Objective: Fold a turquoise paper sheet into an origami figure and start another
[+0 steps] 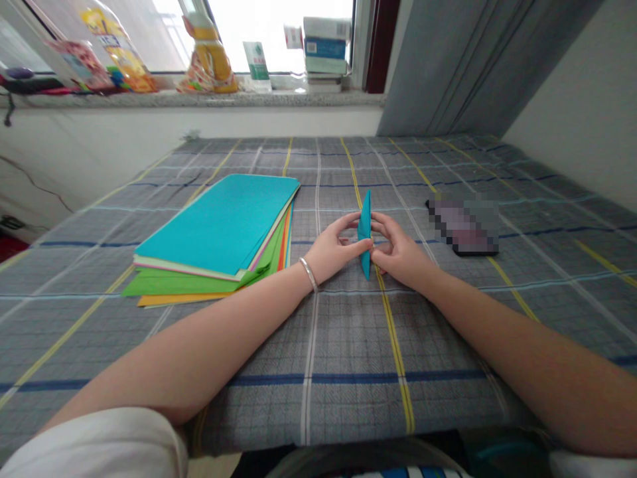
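A small folded piece of blue paper stands nearly edge-on to me, just above the checked cloth. My left hand grips it from the left, thumb on the near side and fingers curled behind. From the right, my right hand pinches the same paper, its thumb and fingers against the other face. Its exact folds cannot be made out from this angle. To the left of my hands lies a stack of coloured paper, blue on top, with green, orange and other sheets showing beneath.
A phone, partly blurred, lies to the right on the grey checked cloth. Along the windowsill stand a yellow bottle, a white-and-green tube and stacked boxes. A grey curtain hangs at the back right.
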